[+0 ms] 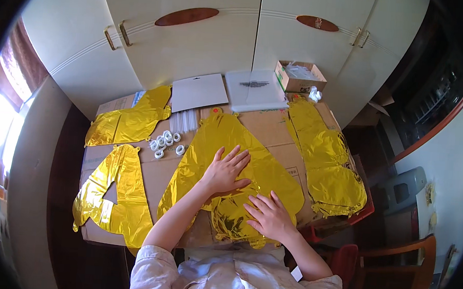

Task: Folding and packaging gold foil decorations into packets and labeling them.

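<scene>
Left hand (226, 173) and right hand (273, 218), each grip spread apart, partly hide the middle gold foil (263, 169).

The large, flat, gold foil shape (230, 131) reaching the table's near edge looks like thin metallised film, mirror-glossy, smooth above and crinkled below. The long gold foil shape (332, 162) along the right edge is equally shiny, wrinkled throughout. Beneath them, the flat brown cardboard covering (275, 129) looks matt. Toward the far edge, a pale rectangular board (200, 93) appears smooth and matt; beside it, a clear rectangular sheet (254, 87) resembles glossy plastic.
</scene>
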{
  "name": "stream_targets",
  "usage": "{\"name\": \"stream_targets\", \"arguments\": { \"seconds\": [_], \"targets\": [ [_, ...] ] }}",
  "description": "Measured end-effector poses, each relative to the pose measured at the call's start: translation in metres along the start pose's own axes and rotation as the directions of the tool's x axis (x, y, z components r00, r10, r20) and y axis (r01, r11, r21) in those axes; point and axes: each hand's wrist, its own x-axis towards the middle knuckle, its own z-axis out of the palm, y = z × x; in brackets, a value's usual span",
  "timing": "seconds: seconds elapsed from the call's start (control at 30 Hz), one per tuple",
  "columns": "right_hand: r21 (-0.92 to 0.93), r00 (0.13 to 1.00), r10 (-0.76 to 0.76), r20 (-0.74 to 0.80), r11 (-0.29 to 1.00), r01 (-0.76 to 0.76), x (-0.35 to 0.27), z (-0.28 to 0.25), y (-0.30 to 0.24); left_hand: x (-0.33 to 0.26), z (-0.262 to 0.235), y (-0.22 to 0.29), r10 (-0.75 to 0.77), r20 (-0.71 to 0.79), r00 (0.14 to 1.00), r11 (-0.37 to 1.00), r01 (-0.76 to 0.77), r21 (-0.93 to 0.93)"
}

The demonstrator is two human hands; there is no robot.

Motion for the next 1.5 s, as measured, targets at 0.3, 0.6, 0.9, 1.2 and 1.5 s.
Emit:
{"name": "stream_targets", "arguments": {
  "seconds": [0.3, 0.6, 0.9, 1.2, 1.5],
  "targets": [
    [0.075, 1.000, -0.007, -0.021, 0.997, 0.008, 0.002, -0.003, 0.004, 0.000, -0.001, 0.000, 0.000, 0.002, 1.000, 1.000, 0.000, 0.006],
    [0.117, 0.999, -0.030, 0.013, 0.993, 0.028, -0.013, -0.011, 0.037, 0.000, -0.001, 0.000, 0.010, 0.005, 1.000, 1.000, -0.010, 0.021],
    [0.135, 0.988, -0.093, 0.122, 0.988, 0.076, -0.016, -0.026, 0.045, 0.000, -0.001, 0.001, 0.000, 0.005, 1.000, 1.000, 0.000, 0.027],
    [0.112, 0.982, -0.127, 0.143, 0.987, 0.111, -0.013, -0.021, 0.046, -0.001, -0.002, 0.002, -0.001, -0.003, 1.000, 0.999, 0.001, 0.037],
    [0.118, 0.979, -0.114, 0.167, 0.989, 0.095, -0.009, -0.024, 0.046, -0.001, -0.001, 0.001, 0.006, -0.014, 1.000, 0.999, -0.005, 0.037]
  ]
}}
